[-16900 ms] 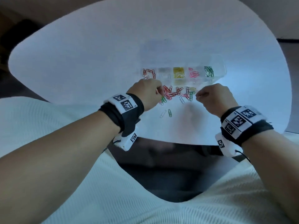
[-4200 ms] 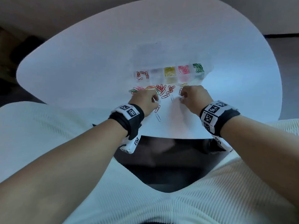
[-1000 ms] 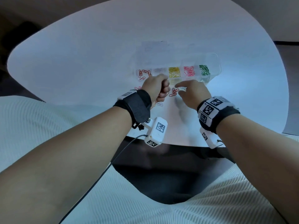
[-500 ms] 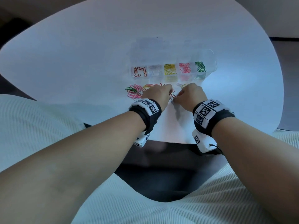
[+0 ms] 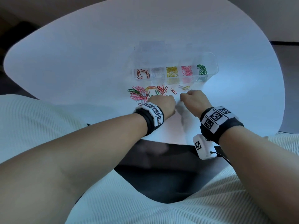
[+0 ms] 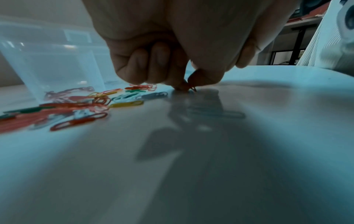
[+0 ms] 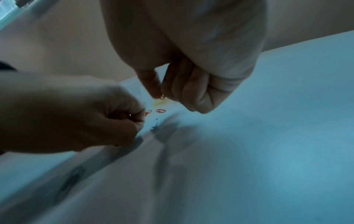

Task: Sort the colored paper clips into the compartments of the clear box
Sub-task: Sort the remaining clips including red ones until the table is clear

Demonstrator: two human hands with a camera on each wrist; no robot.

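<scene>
The clear box (image 5: 210,57) lies at the far middle of the white table (image 5: 80,62), its compartments holding red, pale, yellow, pink and green clips. Loose mixed clips (image 5: 142,92) are scattered in front of the clear box (image 6: 38,63). My left hand (image 5: 163,102) is curled just behind them; its fingertips (image 6: 201,78) pinch a small red clip (image 6: 192,88) against the table. My right hand (image 5: 192,99) sits close to its right, thumb and forefinger (image 7: 151,84) pinching a small pale clip (image 7: 162,96) just above the surface.
A few pale and yellow clips (image 5: 184,88) lie ahead of the right hand, one red clip (image 5: 173,91) between the hands. A pale clip (image 6: 226,114) lies on the table near the left wrist. The table's near edge (image 5: 161,141) is close behind both wrists.
Both hands have drawn back slightly toward me and apart, off the clip pile. About a second ago the left hand was raised near the box; it now sits low at the table.
</scene>
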